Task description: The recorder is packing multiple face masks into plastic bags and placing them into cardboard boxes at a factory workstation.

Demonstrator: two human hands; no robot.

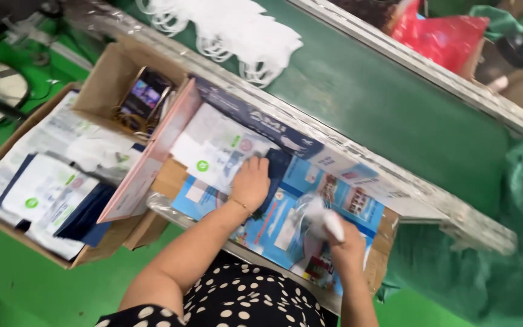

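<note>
My left hand (250,181) rests palm down on a stack of white and dark blue flat packets (219,151) lying in a shallow tray with a pink-edged wall (146,163). My right hand (345,242) is closed around a blurred white item in clear wrap (321,219), held over blue printed sheets (286,212) on the work surface. A thin bracelet sits on my left wrist.
A cardboard box (101,82) at the left holds more packets (43,188) and a dark device (146,94). A pile of white masks (237,30) lies on the green conveyor belt (382,103). Red bags (440,36) and a dark bottle (509,54) sit beyond the metal rail.
</note>
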